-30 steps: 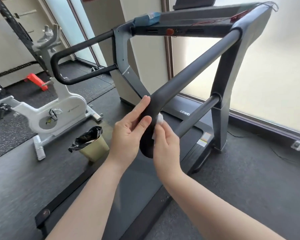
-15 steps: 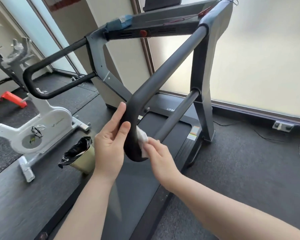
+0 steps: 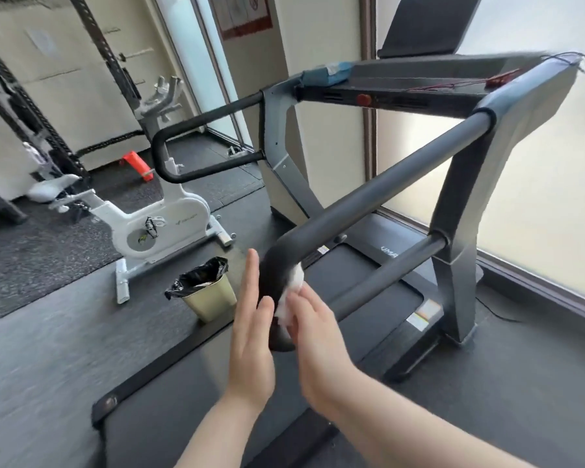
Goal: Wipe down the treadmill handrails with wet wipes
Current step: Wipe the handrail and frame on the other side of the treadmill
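Observation:
The treadmill's near handrail is a dark grey bar that runs down from the console and bends under at its rounded end. My right hand holds a white wet wipe against the right side of that bend. My left hand stands beside the bend's left side with fingers straight and together, pointing up; whether it touches the bar is unclear. The far handrail loops out to the left of the console.
A gold bin with a black liner stands on the floor left of the treadmill belt. A white exercise bike sits behind it. A blue wipes pack lies on the console. A frosted window runs along the right.
My left hand let go of the handrail bend and straightened its fingers. My right hand kept the wipe on the bend's right side. The camera view swung left and up.

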The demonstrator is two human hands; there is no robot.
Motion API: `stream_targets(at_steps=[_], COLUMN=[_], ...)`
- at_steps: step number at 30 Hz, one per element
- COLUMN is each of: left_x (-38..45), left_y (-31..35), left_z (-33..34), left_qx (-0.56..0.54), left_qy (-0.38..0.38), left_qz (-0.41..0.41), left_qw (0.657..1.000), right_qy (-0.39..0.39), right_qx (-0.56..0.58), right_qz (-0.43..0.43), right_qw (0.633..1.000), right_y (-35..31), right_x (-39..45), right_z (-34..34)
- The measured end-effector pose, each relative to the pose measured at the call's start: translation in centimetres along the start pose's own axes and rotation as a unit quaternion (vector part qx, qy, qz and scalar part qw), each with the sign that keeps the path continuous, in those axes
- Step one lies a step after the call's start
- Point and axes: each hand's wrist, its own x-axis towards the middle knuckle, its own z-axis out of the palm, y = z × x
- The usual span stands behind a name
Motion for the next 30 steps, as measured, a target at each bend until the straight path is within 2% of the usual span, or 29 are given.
stream_targets(at_steps=[2, 4, 6, 8, 9, 11, 13, 15, 18, 19, 20, 22, 23, 24, 26, 29, 30], left_x=[-0.7, -1.3, -1.6, -1.7, -1.6, -1.3, -0.7, 0.2, 1.0, 1.1, 1.2, 1.4, 1.7, 2.2, 3.0, 4.1, 4.3], left_y=[-0.4, -0.8, -1.2, -1.0, -0.8, -0.1, 1.1, 2.3, 3.0, 3.0, 3.0, 2.7, 2.6, 2.6, 2.7, 3.1, 3.3], left_z=[0.0, -0.1, -0.2, 0.1, 0.3, 1.2, 2.3, 3.6, 5.0, 5.3, 5.6, 6.1, 6.4, 6.7, 7.5, 8.3, 8.6], left_qx=[-0.037, -0.06, -0.056, -0.046, -0.046, -0.051, -0.046, -0.028, -0.02, 0.014, 0.076, 0.204, 0.246, 0.29, 0.39, 0.468, 0.491], left_qy=[0.018, 0.039, 0.048, 0.067, 0.076, 0.103, 0.131, 0.152, 0.21, 0.219, 0.215, 0.208, 0.209, 0.209, 0.198, 0.188, 0.178], left_qz=[-0.038, -0.069, -0.087, -0.102, -0.104, -0.092, -0.064, -0.041, -0.042, -0.036, -0.025, -0.003, 0.006, 0.019, 0.054, 0.067, 0.064], left_qw=[0.998, 0.995, 0.993, 0.991, 0.991, 0.989, 0.988, 0.987, 0.977, 0.975, 0.973, 0.957, 0.947, 0.934, 0.898, 0.861, 0.851], right_qy=[-0.001, -0.013, 0.071, 0.162, 0.177, 0.127, 0.058, 0.01, -0.109, -0.113, -0.082, 0.057, 0.112, 0.133, 0.076, -0.057, -0.054], right_qx=[-0.108, -0.118, -0.119, -0.162, -0.21, -0.361, -0.506, -0.549, -0.555, -0.556, -0.554, -0.542, -0.535, -0.533, -0.553, -0.584, -0.6], right_qz=[-0.041, -0.099, -0.226, -0.34, -0.372, -0.419, -0.453, -0.476, -0.557, -0.569, -0.559, -0.509, -0.485, -0.472, -0.493, -0.546, -0.545], right_qw=[0.993, 0.988, 0.964, 0.912, 0.887, 0.823, 0.731, 0.686, 0.608, 0.596, 0.612, 0.666, 0.683, 0.689, 0.668, 0.597, 0.584], right_y=[1.0, -0.3, -2.4, -3.9, -4.5, -5.4, -4.9, -3.8, -2.6, -3.1, -4.0, -6.6, -7.3, -7.2, -5.6, -6.0, -7.3], right_x=[-1.1, -1.7, -2.0, -1.1, 0.1, 2.9, 5.4, 5.0, 3.9, 4.9, 6.3, 8.8, 9.4, 9.4, 8.1, 7.9, 9.1], right_z=[-0.5, -2.0, -3.7, -5.2, -5.8, -6.7, -6.5, -4.5, -4.1, -5.3, -7.0, -10.0, -10.6, -10.3, -8.5, -10.0, -11.8])
